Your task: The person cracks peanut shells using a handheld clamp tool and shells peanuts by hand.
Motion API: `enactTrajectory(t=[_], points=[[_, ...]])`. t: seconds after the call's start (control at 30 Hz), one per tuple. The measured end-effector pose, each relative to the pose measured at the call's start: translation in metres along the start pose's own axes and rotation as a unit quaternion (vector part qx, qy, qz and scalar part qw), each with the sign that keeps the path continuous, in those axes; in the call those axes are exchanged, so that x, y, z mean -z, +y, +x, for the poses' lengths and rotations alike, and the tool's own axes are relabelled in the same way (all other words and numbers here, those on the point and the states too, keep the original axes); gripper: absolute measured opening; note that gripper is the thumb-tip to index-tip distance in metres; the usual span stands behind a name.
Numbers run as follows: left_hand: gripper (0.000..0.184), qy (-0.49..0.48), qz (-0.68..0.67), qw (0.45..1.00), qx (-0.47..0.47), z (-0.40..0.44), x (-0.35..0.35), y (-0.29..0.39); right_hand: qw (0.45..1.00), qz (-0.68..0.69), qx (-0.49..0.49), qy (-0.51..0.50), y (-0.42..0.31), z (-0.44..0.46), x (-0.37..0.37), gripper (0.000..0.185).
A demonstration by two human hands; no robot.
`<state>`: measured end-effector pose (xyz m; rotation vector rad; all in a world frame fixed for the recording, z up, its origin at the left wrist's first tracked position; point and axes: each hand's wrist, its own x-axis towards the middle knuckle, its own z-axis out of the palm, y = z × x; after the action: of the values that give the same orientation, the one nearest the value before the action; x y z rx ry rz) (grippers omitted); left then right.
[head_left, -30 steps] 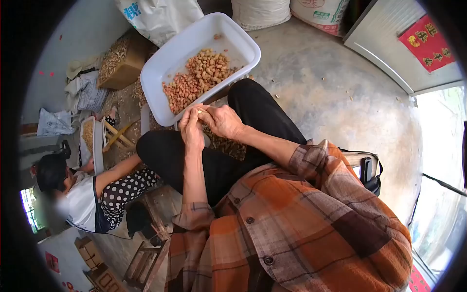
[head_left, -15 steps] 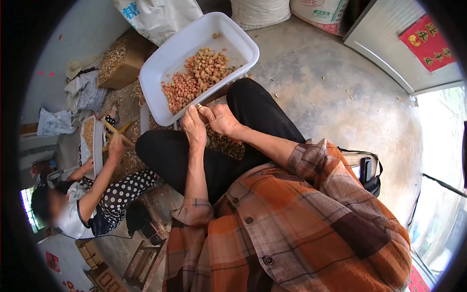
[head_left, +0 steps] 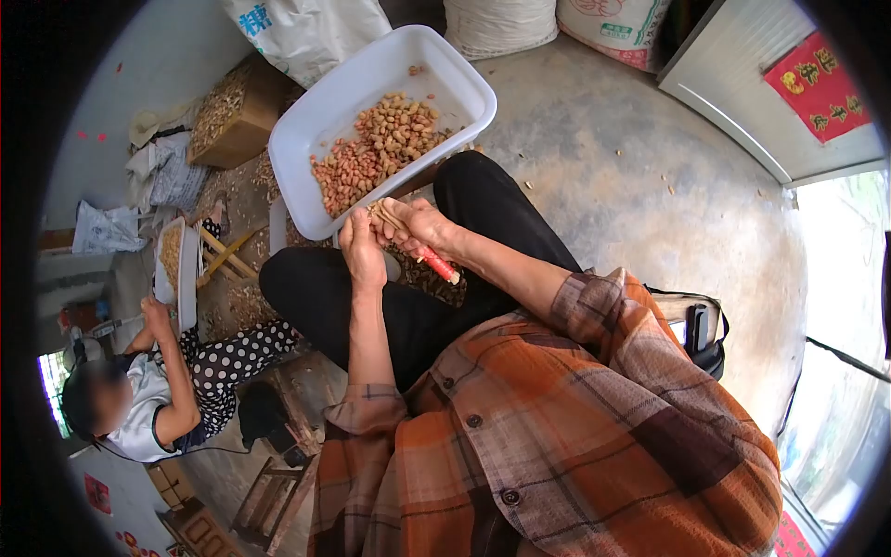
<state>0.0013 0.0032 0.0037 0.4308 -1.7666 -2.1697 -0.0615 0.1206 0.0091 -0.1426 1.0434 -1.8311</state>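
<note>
My right hand (head_left: 419,226) is closed round a tool with a red handle (head_left: 436,264) and a pale, wood-like front part; its exact kind does not show. The handle slants down to the right below my palm. My left hand (head_left: 364,249) is closed, its thumb and fingertips pinched at a small tan peanut (head_left: 375,210) beside the tool's front end. Just beyond my hands a white plastic tub (head_left: 290,176) holds shelled pink peanut kernels (head_left: 345,167) and unshelled peanuts (head_left: 401,125). Empty-looking shells (head_left: 436,286) lie between my legs, partly hidden by my hands.
At the left sits another person (head_left: 153,399), hands together near a smaller white tub (head_left: 188,278). A cardboard box (head_left: 232,130) of shells stands at the back left. White sacks (head_left: 311,37) line the back. Scattered shells lie on the floor.
My right hand has turned, so the tool's red handle and pale front now show. My left hand has shifted slightly down. The other person's hands have drawn back from the small tub.
</note>
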Motion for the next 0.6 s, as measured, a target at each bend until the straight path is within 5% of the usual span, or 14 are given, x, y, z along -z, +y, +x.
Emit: enactTrajectory(t=[0.6], points=[[0.042,-0.049,-0.072,0.995,-0.043,-0.018,-0.002,0.037,0.938,0.158,-0.084,-0.296,-0.014,-0.01,0.011,0.048]])
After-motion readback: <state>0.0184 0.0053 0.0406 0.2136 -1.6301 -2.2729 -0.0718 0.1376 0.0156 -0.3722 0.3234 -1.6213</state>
